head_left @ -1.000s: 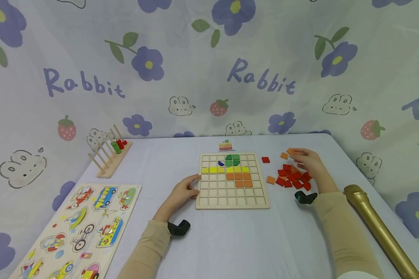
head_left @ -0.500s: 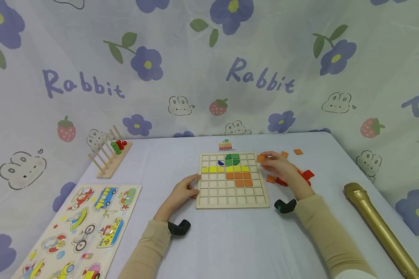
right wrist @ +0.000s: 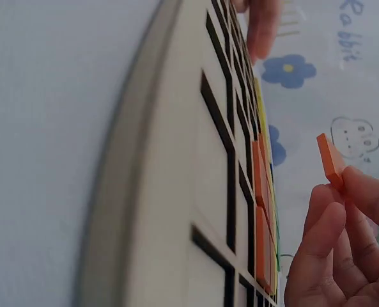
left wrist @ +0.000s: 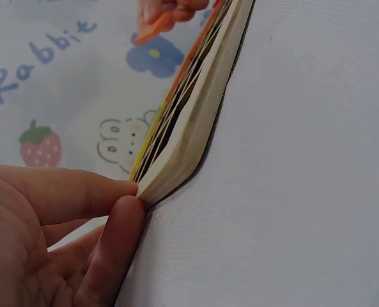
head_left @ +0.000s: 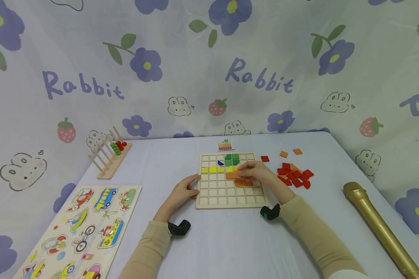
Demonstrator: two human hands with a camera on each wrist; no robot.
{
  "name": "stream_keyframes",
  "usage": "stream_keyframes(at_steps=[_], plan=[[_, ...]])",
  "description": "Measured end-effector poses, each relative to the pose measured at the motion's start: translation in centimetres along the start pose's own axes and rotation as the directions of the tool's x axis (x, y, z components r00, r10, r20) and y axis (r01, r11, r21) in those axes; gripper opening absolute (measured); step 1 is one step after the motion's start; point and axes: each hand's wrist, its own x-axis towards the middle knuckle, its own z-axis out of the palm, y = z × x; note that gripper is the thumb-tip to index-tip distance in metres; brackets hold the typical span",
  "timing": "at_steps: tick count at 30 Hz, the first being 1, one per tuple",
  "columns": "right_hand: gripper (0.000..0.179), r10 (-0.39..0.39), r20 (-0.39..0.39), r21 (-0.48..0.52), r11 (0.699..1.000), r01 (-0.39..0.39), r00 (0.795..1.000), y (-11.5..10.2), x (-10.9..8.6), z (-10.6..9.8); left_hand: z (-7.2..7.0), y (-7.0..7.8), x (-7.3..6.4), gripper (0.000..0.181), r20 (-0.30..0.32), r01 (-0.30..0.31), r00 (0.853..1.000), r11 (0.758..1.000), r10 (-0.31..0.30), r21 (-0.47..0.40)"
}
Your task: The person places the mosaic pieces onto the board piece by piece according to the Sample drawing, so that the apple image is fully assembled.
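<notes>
My right hand (head_left: 256,171) pinches an orange square tile (right wrist: 330,163) between thumb and fingers, tilted over the wooden grid board (head_left: 216,192). In the right wrist view this tile shows apart from the orange tiles (right wrist: 263,246) set in the grid. My left hand (head_left: 182,190) touches the board's left edge, its index fingertip and thumb (left wrist: 122,224) right at the side. Yellow pieces (head_left: 213,169) form a row on the board. Green pieces (head_left: 232,159) and a small blue piece (head_left: 220,163) sit above them. My right fingers hide part of the yellow and orange rows.
A heap of red tiles (head_left: 296,175) lies right of the board, with loose orange tiles (head_left: 297,151) behind. A picture card (head_left: 225,144) stands beyond the board. Left are a peg rack (head_left: 108,166) and a vehicle puzzle (head_left: 66,224); a gold microphone (head_left: 377,224) lies right.
My right hand has brought an orange tile from the loose tiles on the right, leftward to over the board's orange row. My left hand has stayed at the board's edge.
</notes>
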Motion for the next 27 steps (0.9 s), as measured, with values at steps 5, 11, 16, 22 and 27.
stream_keyframes(at_steps=[5,11,16,22,27], plan=[[0.023,0.014,-0.009,-0.148,0.989,-0.015,1.000,0.2,0.5,1.5,0.0,-0.1,0.1,0.056,-0.007,-0.002,1.000,1.000,0.002,-0.011],[0.018,-0.019,-0.044,-0.326,0.945,0.004,0.999,0.2,0.8,2.4,0.0,-0.3,0.1,0.056,-0.003,0.002,1.000,1.000,-0.002,-0.019],[0.013,-0.071,-0.032,-0.402,0.914,0.052,0.997,0.2,0.8,2.7,0.1,-0.2,0.1,0.056,0.000,-0.005,1.000,1.000,0.005,-0.025],[0.010,-0.096,-0.030,-0.443,0.893,0.073,0.995,0.4,1.0,2.8,0.1,0.0,0.1,0.055,-0.006,-0.007,1.000,1.000,0.007,-0.021],[0.008,-0.109,-0.022,-0.462,0.883,0.087,0.994,0.4,1.2,2.9,0.0,0.0,0.0,0.055,-0.008,-0.011,1.000,1.000,0.011,-0.022]])
